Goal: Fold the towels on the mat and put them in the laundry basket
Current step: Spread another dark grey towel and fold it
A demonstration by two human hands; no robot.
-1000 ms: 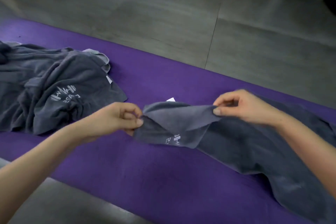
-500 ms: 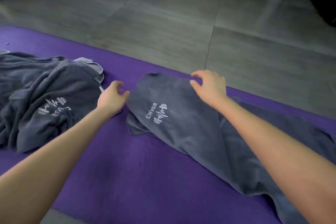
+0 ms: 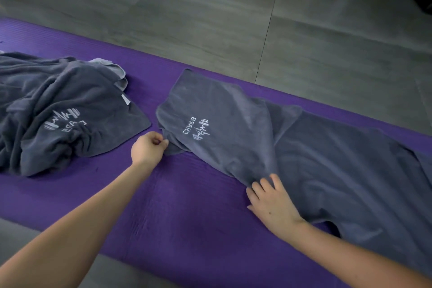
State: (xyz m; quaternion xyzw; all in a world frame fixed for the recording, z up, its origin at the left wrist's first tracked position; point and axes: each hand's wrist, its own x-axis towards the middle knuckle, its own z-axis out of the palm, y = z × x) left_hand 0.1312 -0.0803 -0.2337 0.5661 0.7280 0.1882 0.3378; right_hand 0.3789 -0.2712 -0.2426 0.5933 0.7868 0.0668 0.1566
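Currently left hand [image 3: 149, 147] pinches the towel [image 3: 327, 159] at nine o'clock, right hand [image 3: 273, 203] presses open-fingered; a lopsided tug could bunch it.

Just 1 cam, worn on the person's head. It looks fwd & down, close to the purple mat [image 3: 187, 217], which runs left to right. Left arm [image 3: 70, 229] & right arm [image 3: 350, 255] come in from the near edge. Towel [image 3: 327, 159] at right, grey floor [image 3: 210, 18] far.
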